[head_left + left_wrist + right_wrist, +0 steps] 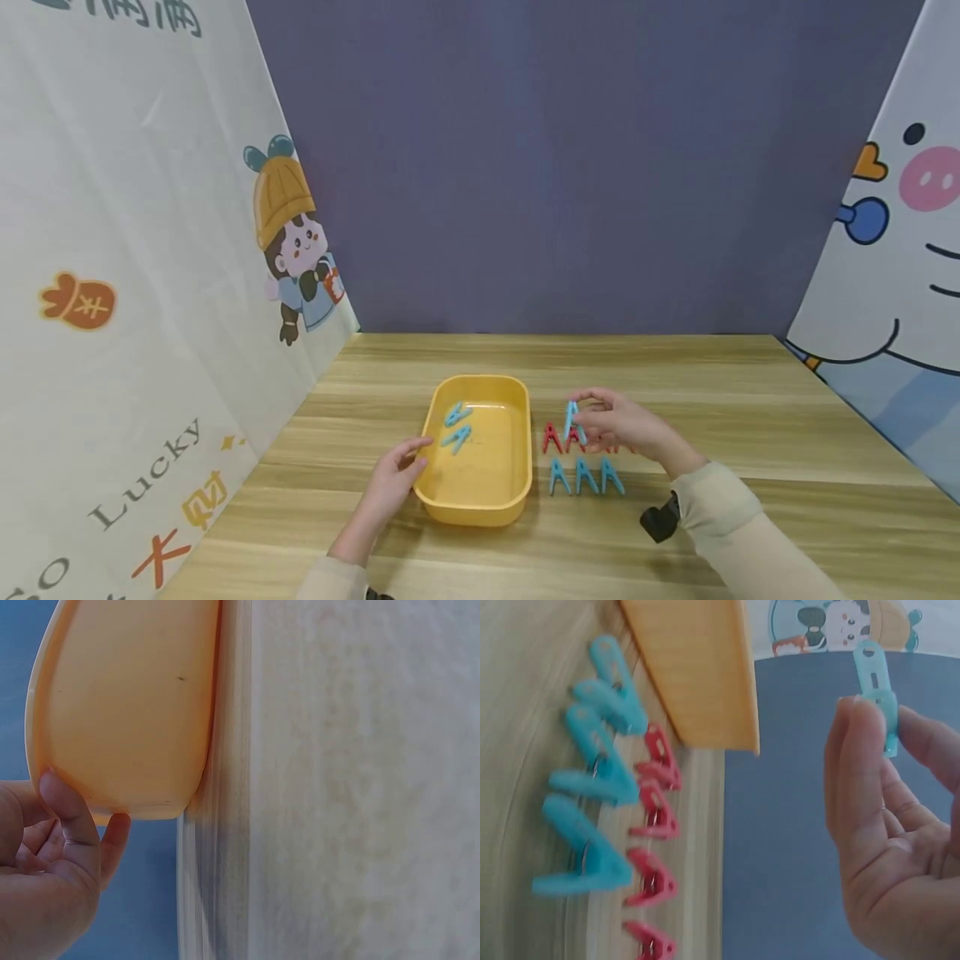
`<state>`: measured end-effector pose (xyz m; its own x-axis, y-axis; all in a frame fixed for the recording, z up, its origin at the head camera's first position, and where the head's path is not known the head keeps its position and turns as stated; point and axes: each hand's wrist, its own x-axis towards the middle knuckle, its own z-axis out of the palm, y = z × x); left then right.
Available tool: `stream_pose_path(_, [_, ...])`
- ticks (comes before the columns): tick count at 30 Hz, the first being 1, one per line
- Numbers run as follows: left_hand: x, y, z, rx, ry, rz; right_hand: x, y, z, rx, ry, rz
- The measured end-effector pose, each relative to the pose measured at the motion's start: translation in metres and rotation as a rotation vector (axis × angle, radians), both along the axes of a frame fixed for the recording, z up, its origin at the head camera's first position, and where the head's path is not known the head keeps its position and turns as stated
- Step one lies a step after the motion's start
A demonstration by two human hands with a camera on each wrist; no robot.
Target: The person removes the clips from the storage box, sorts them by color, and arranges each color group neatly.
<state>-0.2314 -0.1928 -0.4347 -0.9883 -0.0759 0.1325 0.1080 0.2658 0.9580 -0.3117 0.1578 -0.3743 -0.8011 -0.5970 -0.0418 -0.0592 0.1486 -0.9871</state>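
A light blue clothespin (877,690) is pinched between the thumb and fingers of my right hand (611,421), raised over the rows of pegs. Beneath it stand three blue clothespins (583,477) in a row, with a row of several red clothespins (551,437) behind them, partly hidden by the hand. My left hand (396,475) rests its fingertips at the left rim of a yellow plastic bin (472,515). Inside that bin, two light blue clothespins (457,438) lie toward the left side.
The wood-grain table (750,400) ends at a dark blue-grey back panel (570,167). Printed white cloths flank it, the left one (172,250) with lettering and a cartoon figure. A black strap piece (661,521) hangs by the right cuff.
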Motion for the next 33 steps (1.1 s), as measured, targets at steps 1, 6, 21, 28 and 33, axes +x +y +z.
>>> stream_pose_path(1, [0.0,0.0,0.0,-0.001,-0.003,0.002,0.0,0.003,-0.001,-0.001,-0.001,-0.004])
stream_pose_path(6, [0.0,0.001,0.002,0.007,-0.009,0.003,-0.002,0.013,-0.005,0.016,0.006,-0.017])
stream_pose_path(21, [0.002,0.001,0.001,-0.018,-0.012,-0.013,-0.005,0.04,-0.018,0.032,-0.008,-0.06])
stream_pose_path(28, [0.003,0.001,0.003,0.002,-0.015,-0.029,-0.006,0.048,-0.024,0.019,-0.022,-0.061])
stream_pose_path(33, [0.003,0.001,0.002,-0.001,-0.012,-0.026,-0.006,0.054,-0.027,0.038,-0.018,-0.072])
